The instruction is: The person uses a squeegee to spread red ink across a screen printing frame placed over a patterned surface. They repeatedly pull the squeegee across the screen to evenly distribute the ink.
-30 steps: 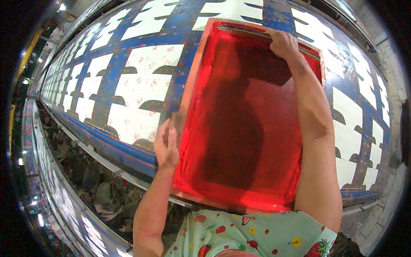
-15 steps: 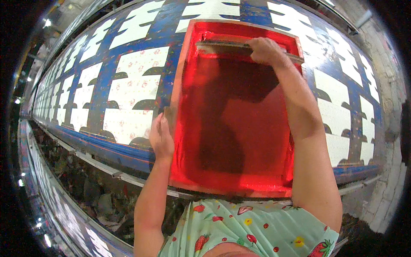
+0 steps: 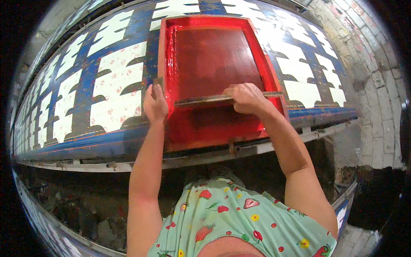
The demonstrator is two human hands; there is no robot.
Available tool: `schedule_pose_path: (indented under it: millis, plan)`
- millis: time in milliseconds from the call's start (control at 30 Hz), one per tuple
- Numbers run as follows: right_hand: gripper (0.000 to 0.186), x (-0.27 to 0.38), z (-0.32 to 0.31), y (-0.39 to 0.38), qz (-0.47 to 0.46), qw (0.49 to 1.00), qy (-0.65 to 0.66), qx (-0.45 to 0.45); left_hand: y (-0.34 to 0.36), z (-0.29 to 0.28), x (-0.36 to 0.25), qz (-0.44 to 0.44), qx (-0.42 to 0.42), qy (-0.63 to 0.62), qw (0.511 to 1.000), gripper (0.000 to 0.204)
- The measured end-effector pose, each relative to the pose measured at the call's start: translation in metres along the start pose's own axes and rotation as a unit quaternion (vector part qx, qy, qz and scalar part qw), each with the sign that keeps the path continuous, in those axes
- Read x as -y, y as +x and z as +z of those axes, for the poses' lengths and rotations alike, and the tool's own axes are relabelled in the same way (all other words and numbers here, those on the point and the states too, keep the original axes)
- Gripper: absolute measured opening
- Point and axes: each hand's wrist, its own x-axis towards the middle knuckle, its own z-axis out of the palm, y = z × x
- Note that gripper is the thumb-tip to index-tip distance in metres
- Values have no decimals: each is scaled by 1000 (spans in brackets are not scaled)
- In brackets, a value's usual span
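A screen printing frame (image 3: 162, 55) with red-coated inner walls lies on the long table in front of me. Its mesh (image 3: 209, 55) looks dark red and shiny, with thick wet red ink along the left inner side. My right hand (image 3: 248, 99) is closed over the top edge of a long squeegee (image 3: 201, 101), which lies crosswise over the near part of the frame. At the frame's left side my left hand (image 3: 156, 105) is closed round a small handle block (image 3: 159, 81); part of the grip is hidden.
White cut-out pieces (image 3: 115, 90) lie in rows on the blue, stained table (image 3: 85, 137), several with faint red prints. A metal rail (image 3: 94, 166) runs along the near edge. At the right stands a pale brick wall (image 3: 376, 94).
My right hand has drawn the squeegee from the frame's far end toward me. The left hand stays at the frame's side. The whole view has shifted.
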Motion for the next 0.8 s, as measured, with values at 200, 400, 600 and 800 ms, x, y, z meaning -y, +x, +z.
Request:
schedule_pose_path:
  millis: [200, 400, 600, 800]
  plan:
    - [43, 52, 34, -83, -8, 998, -1, -68, -4, 1, -9, -4, 0, 70, 998, 74]
    - [53, 62, 52, -118, -66, 991, 13, -114, -6, 0, -14, 14, -16, 143, 989, 79]
    - [57, 41, 48, -134, -92, 991, 68, -75, -6, -14, -29, -76, 46, 193, 977, 59]
    - [39, -68, 47, -173, -41, 954, 177, -237, -3, -13, -27, -53, 29, 150, 987, 52]
